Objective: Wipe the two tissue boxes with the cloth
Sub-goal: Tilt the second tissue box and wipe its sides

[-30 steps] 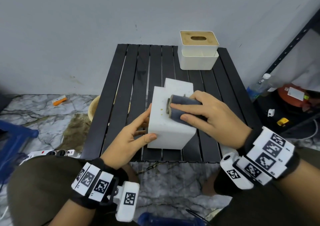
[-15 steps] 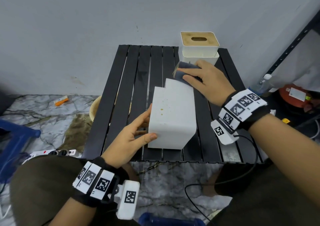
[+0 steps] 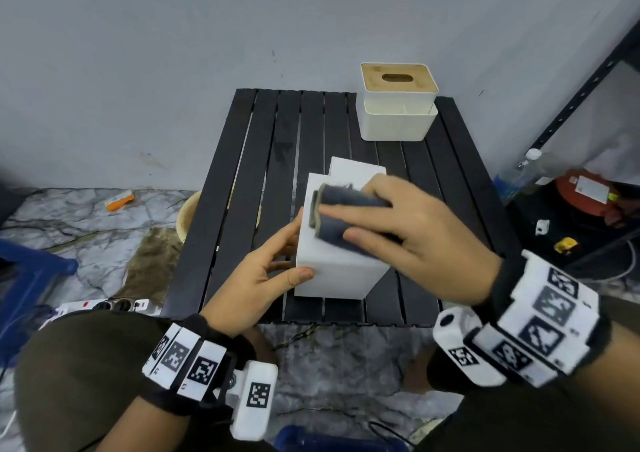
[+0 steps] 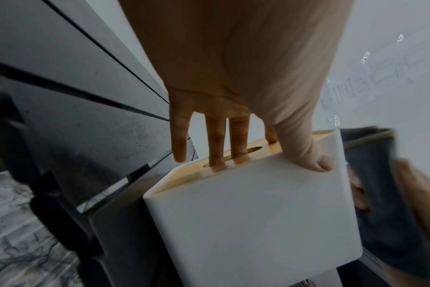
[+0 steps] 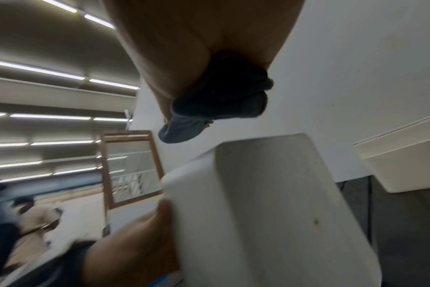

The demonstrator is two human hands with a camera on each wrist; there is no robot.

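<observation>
The black slatted desk lies under the tipped tissue box, which rests on its side (wooden lid facing left). Behind the tipped tissue box, well apart and close to the wall, the second tissue box stands upright. At the tipped box's left side the left hand grips it, thumb on the upper face and fingers against the lid. On its upper face the right hand, fingers lightly bent, holds the folded dark cloth pressed down.

The slatted table is open left of the tipped tissue box; the upright tissue box blocks its far-right corner.
</observation>
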